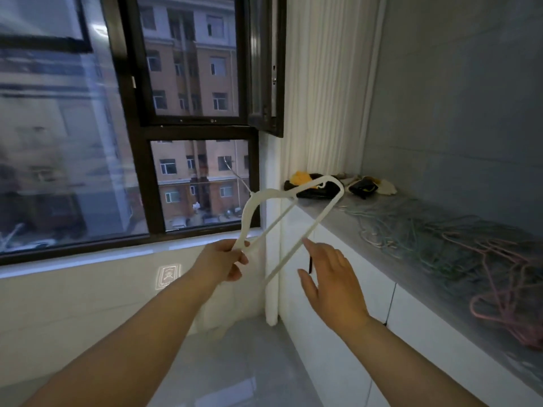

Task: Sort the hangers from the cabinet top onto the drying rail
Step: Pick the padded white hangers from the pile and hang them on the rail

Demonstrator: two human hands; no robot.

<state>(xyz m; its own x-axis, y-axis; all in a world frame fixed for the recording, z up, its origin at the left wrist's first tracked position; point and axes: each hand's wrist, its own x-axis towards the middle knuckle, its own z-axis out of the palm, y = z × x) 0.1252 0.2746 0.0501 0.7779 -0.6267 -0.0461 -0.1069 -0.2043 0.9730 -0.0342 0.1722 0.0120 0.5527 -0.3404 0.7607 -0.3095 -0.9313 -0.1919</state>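
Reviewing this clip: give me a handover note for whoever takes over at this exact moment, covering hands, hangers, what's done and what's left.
Left hand: pinches one end of the white hanger, held up in front of the window.
Right hand: open, fingers at the hanger's lower bar, gripping nothing.
Cabinet top: a tangle of green-blue wire hangers and, nearer, pink hangers.
Done: one hanger lifted off. The drying rail is out of view, so the hung count is unknown.
Left: hang the white one, then untangle and move the others.
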